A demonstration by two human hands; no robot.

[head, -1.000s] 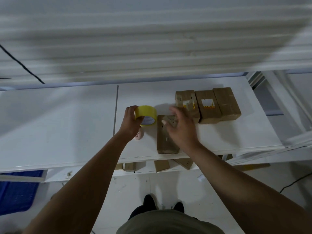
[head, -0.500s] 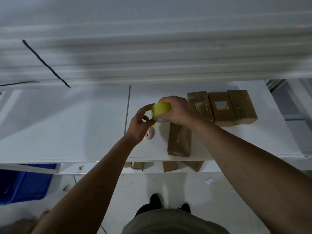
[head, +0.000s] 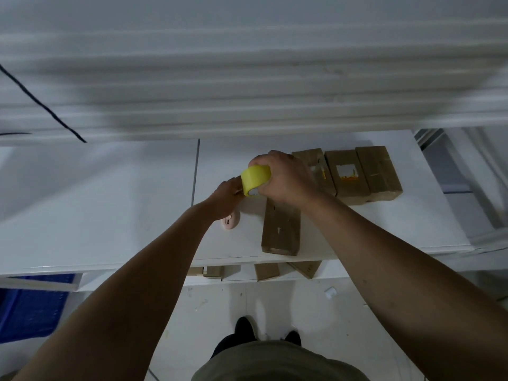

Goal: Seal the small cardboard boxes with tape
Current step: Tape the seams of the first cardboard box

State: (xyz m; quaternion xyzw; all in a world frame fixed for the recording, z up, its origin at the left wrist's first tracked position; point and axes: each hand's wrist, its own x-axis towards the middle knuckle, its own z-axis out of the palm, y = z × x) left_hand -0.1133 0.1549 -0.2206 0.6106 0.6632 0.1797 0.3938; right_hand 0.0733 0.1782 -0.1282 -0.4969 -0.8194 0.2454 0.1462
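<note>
Cardboard box [head: 280, 229], the one nearest you, lies lengthwise on the white table [head: 110, 202] close to its front edge. Its far end is hidden beneath your right hand [head: 286, 178]. That hand is curled over the yellow tape roll [head: 255, 178] and grips it from above, just over the box's far end.

Your left hand [head: 226, 195] reaches the roll's left edge, but its fingertips are tucked out of sight behind the roll. I cannot tell whether they pinch a tape end or only touch the roll. No loose strip of tape can be made out.

Three more boxes [head: 347, 174] stand side by side behind and to the right, and your right hand covers part of the leftmost one. A pinkish round object [head: 230, 222] lies half under your left wrist and is too small to identify.

A second ago your left hand held the roll and your right hand lay on the near box. Half a second ago the roll had passed to your right hand and your left fingers were spread beside it. Now they have closed in against the roll.
</note>
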